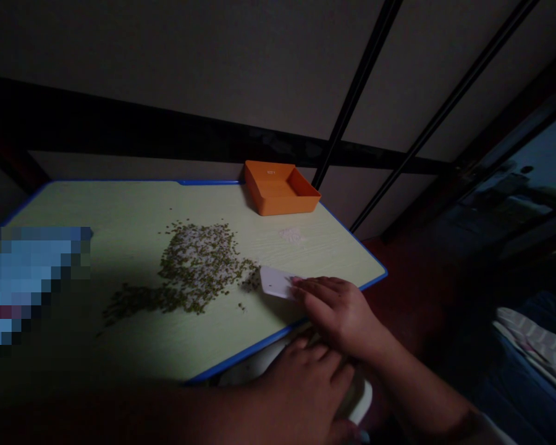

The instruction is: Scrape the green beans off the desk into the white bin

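Note:
My right hand (345,312) pinches a flat white scraper (275,283) over the near right edge of the table. The scraper's tip is beside a few dark green grains at the edge of a spread pile (199,262) of green and white grains, which look like mung beans and rice. Below the table edge, my left hand (306,383) grips a white container (364,398), mostly hidden beneath that hand. A small patch of white grains (291,234) lies apart, just in front of an orange open box (285,204).
The pale table (134,201) has a blue rim and stands by a panelled wall (167,55). A pixelated blue area (28,278) covers part of its left side. Striped cloth (537,340) lies at the far right, beyond the dark red floor (398,309). The room is dim.

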Action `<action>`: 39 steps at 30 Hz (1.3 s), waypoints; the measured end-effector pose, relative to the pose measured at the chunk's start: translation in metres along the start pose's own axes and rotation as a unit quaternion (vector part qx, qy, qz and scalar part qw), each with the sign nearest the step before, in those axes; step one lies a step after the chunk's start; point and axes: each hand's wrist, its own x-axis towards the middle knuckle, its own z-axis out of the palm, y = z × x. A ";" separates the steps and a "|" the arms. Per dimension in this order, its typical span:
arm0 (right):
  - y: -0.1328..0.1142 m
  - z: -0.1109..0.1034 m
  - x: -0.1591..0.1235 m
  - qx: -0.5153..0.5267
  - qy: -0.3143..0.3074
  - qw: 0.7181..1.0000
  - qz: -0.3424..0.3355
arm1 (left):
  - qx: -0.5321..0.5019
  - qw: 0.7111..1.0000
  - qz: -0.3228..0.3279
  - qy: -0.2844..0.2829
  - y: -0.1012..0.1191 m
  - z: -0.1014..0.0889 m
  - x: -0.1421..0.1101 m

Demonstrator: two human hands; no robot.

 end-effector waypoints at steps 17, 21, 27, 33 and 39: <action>0.000 0.006 0.011 -0.017 0.002 1.000 -0.011 | 0.006 1.000 -0.005 -0.017 0.000 0.001 -0.001; 0.002 0.009 0.019 -0.053 -0.010 0.999 -0.004 | 0.011 1.000 0.001 -0.001 -0.001 0.002 0.000; 0.017 0.019 0.030 -0.110 -0.075 0.990 0.043 | 0.015 0.999 0.024 -0.018 -0.004 -0.001 -0.001; 0.044 0.028 0.031 -0.159 -0.123 0.971 0.131 | -0.002 0.998 0.035 -0.051 -0.007 -0.005 -0.001; 0.037 0.018 0.023 -0.120 -0.012 0.988 0.098 | -0.001 0.998 0.033 -0.061 -0.006 -0.003 0.002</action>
